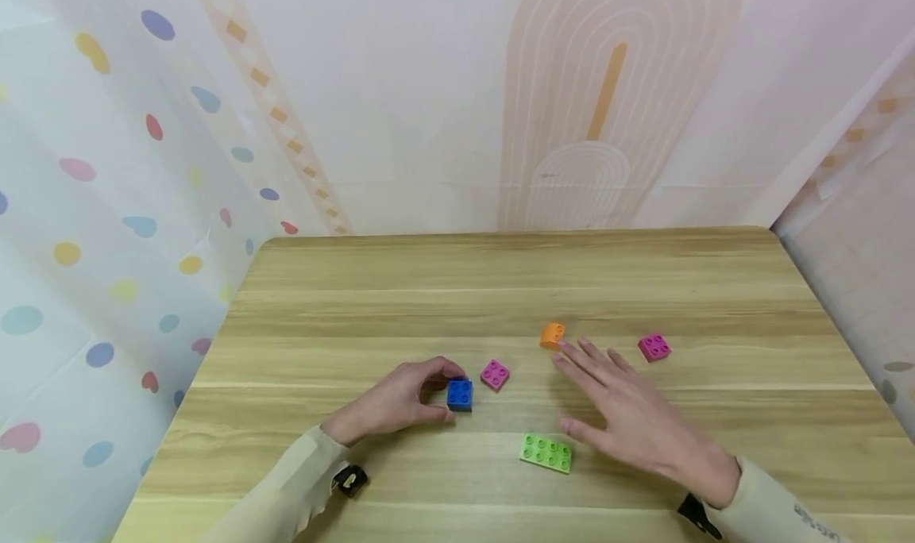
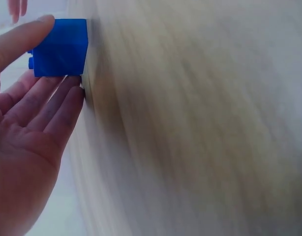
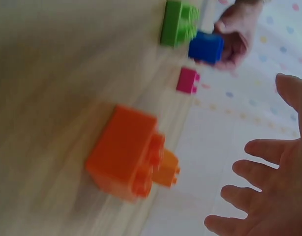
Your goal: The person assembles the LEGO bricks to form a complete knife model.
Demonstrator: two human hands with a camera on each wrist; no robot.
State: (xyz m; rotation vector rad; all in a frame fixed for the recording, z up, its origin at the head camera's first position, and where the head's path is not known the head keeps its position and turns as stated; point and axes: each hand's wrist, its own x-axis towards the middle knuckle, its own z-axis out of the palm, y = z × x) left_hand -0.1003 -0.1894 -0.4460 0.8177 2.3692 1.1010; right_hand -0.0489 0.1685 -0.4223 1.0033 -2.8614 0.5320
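My left hand (image 1: 400,398) holds a square blue building brick (image 1: 460,395) at the table's middle; in the left wrist view the thumb lies on one side of the blue brick (image 2: 61,48) and fingers on the other. My right hand (image 1: 639,420) hovers with spread fingers over the table, gripping nothing. Near its fingertips lies an orange curved brick (image 1: 552,336). Below its thumb is a long light green brick (image 1: 546,453). The right wrist view also shows a red-orange brick (image 3: 124,152), which I cannot make out in the head view.
A pink brick (image 1: 495,375) lies just right of the blue one. Beyond my right hand sits a magenta brick (image 1: 654,348). The wooden table (image 1: 429,281) ends at a patterned curtain (image 1: 415,114) behind, with spotted cloth on the left.
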